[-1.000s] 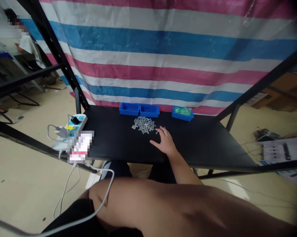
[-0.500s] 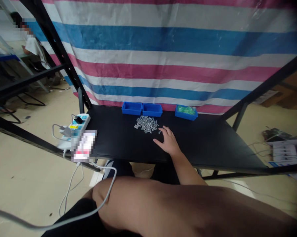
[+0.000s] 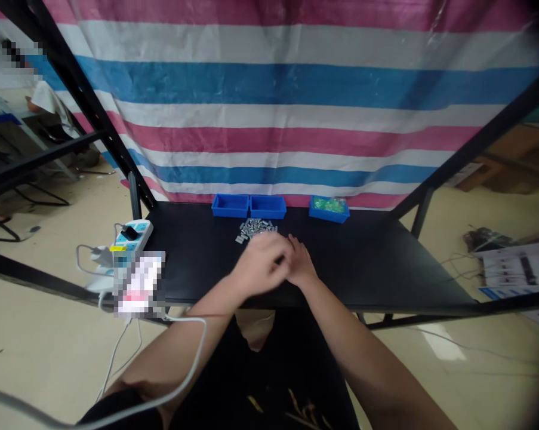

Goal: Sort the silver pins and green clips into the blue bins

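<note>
My left hand is over the front of the table, blurred, with its fingers curled round toward the thumb. Whether anything lies inside them is hidden. Close on its right, overlapping in view, my right hand has its fingers stretched forward, low over the black table top. Just beyond both hands is a pile of small grey metal pieces, partly covered by my left hand. Two blue bins stand side by side behind the pile.
Another blue bin at the back right holds green items in clear plastic. A power strip with plugs and a blurred-out phone-like object sit at the left edge. A white cable crosses my left arm. Black frame posts flank the table.
My left arm has swung forward from across my lap, bringing that hand beside the right one. The right hand stays near the pile. The camera view has shifted slightly.
</note>
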`<state>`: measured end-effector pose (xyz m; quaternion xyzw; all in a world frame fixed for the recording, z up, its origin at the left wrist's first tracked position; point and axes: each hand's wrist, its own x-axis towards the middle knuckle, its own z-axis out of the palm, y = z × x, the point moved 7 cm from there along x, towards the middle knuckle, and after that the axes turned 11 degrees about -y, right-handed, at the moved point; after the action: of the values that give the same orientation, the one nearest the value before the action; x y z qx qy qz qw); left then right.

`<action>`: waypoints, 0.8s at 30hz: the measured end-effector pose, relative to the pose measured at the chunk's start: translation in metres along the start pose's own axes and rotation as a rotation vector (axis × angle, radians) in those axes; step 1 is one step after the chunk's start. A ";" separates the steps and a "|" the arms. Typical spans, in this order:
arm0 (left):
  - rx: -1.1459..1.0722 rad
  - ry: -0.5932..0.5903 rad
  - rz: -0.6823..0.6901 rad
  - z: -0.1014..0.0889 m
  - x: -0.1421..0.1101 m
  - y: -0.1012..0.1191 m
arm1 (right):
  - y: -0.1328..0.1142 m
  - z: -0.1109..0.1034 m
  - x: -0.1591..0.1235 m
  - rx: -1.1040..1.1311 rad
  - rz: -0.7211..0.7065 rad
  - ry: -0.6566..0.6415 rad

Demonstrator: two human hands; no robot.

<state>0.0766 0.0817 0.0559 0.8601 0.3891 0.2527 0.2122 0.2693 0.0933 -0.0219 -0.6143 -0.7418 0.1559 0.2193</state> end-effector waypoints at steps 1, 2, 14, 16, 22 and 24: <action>0.026 0.000 0.006 -0.003 0.010 -0.008 | -0.002 0.001 0.004 -0.013 -0.001 -0.002; 0.052 -0.003 0.015 -0.004 0.019 -0.016 | -0.005 0.001 0.008 -0.038 0.000 -0.005; 0.193 -0.077 0.014 0.021 0.070 -0.099 | -0.016 0.005 0.072 -0.076 -0.117 -0.112; 0.204 -0.090 0.002 0.020 0.077 -0.100 | -0.017 0.003 0.076 -0.068 -0.133 -0.110; 0.227 -0.113 -0.008 0.022 0.085 -0.101 | -0.024 -0.001 0.084 -0.050 -0.206 -0.117; 0.243 -0.139 -0.020 0.024 0.087 -0.102 | -0.025 0.001 0.089 -0.054 -0.219 -0.139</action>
<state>0.0834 0.2073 0.0030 0.8910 0.4096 0.1417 0.1353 0.2343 0.1754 0.0018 -0.5229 -0.8218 0.1532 0.1664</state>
